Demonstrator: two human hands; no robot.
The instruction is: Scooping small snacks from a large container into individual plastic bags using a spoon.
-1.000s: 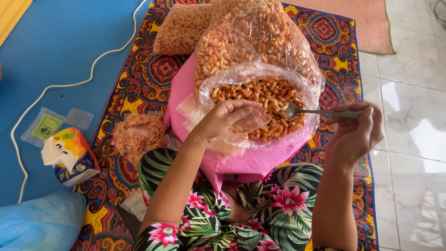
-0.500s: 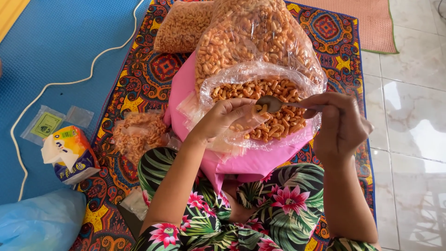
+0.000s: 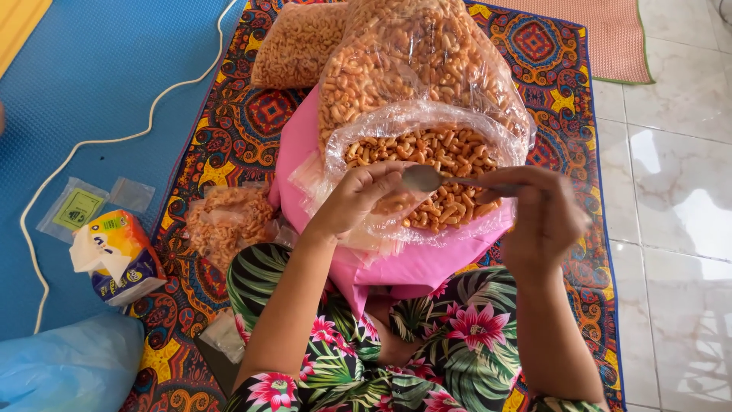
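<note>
Over the open snack bag (image 3: 427, 164), your right hand (image 3: 537, 217) fingers clamp the spoon (image 3: 423, 178); left hand (image 3: 358, 200) fingers pinch a small pouch (image 3: 396, 206); tissue pack (image 3: 118, 255) far left.

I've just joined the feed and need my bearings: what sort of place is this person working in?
Most likely a home floor, used for packing snacks by hand. The person sits on a patterned mat over pale floor tiles, spoon in the right hand, at a big open bag of macaroni-shaped snacks.

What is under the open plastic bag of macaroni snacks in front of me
The open bag sits on a pink cushion, which rests on the patterned mat. Whatever lies beneath the cushion's middle is covered.
</note>
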